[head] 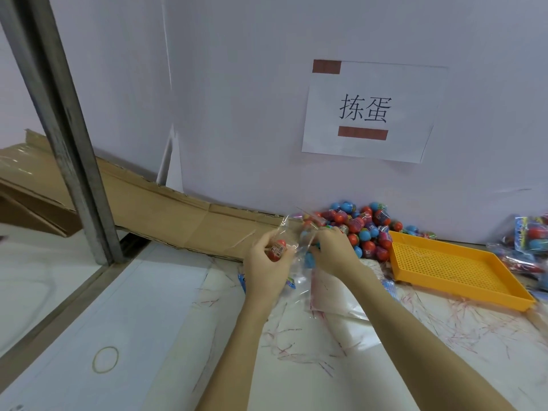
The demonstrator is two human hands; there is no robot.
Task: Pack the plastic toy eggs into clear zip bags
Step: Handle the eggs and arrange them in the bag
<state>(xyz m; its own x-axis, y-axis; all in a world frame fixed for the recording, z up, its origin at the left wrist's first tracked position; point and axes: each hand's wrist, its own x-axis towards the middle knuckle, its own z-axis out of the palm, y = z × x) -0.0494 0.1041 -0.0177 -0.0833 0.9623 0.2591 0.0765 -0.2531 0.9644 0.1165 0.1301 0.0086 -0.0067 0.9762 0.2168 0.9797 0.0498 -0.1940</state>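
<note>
Packing partly done: left hand [267,262] grips a red egg [276,250] against the clear bag [296,250], right hand [333,252] pinching its mouth. Loose eggs [360,229] heaped at one o'clock; filled bags [530,241] at three o'clock.

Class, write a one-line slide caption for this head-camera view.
Left hand holds a red egg against a clear bag gripped by the right hand.
</note>
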